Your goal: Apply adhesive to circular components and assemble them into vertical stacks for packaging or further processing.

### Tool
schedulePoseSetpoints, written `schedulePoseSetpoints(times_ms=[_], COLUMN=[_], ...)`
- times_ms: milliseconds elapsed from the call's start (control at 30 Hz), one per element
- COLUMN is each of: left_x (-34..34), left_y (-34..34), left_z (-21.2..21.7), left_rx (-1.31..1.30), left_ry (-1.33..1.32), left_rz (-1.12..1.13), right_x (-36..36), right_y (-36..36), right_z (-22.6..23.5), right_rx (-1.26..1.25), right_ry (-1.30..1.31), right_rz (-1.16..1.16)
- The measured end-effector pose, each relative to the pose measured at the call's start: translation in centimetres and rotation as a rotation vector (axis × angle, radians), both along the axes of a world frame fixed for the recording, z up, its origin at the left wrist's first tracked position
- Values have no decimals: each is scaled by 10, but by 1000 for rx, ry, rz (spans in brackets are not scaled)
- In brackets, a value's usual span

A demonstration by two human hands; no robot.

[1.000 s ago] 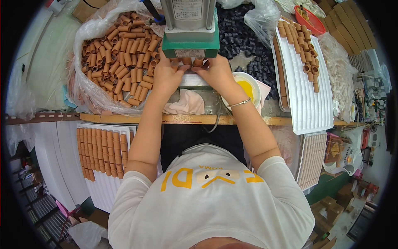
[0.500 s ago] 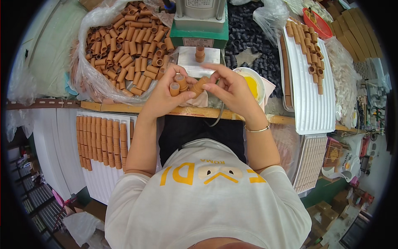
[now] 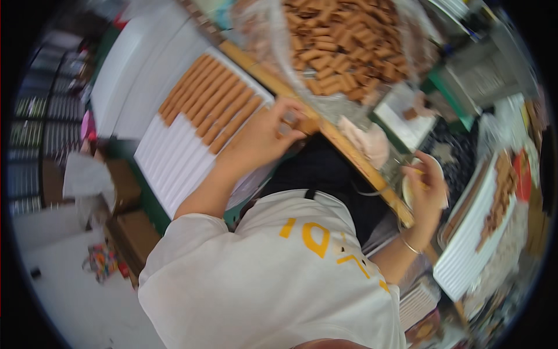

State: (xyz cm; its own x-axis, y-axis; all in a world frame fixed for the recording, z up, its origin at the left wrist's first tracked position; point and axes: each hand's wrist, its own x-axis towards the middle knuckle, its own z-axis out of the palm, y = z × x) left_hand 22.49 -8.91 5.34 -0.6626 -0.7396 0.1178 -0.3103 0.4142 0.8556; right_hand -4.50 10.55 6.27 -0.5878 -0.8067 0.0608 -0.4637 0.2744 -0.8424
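- At the yellow-brown wooden bench edge (image 3: 353,157), the left hand (image 3: 267,132) has curled fingers grasping a short orange-brown cylinder (image 3: 311,125); a loose pinch could drop it.
- Right hand (image 3: 427,189) near a round white bowl (image 3: 407,193): grip too blurred to tell; a low wrist could tip it.
- A forearm brush could disorder the white ridged tray (image 3: 174,168).

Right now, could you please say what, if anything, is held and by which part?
The left hand holds brown tubing; blur hides exactly where. The right hand looks empty.
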Motion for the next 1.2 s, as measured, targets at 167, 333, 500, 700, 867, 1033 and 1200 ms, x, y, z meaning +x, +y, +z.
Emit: schedulePoseSetpoints(times_ms=[167, 333, 500, 700, 867, 1033, 1200], left_x=[160, 231, 231, 240, 218, 204, 99], left_y=[-21, -41, -42, -42, -49, -48, -61], left_z=[-3, -44, -60, -93, -81, -79, -19], left_rx=[-219, -513, -457, -326, 78, -134, -402], left_ry=[-345, -626, -527, 51, 720, 533, 319], left_rz=[650, 856, 919, 1011, 929, 1082, 661], right_x=[-105, -161, -176, -181, -184, -194, -184], right_y=[44, 30, 22, 28, 21, 30, 12], right_z=[-45, -61, -82, -92, -84, -91, -86], right_rx=[-80, 322, 626, 608, 556, 534, 440], right_ry=[28, 460, 784, 632, 674, 570, 560], right_rz=[-260, -318, -263, -278, -157, -283, -296])
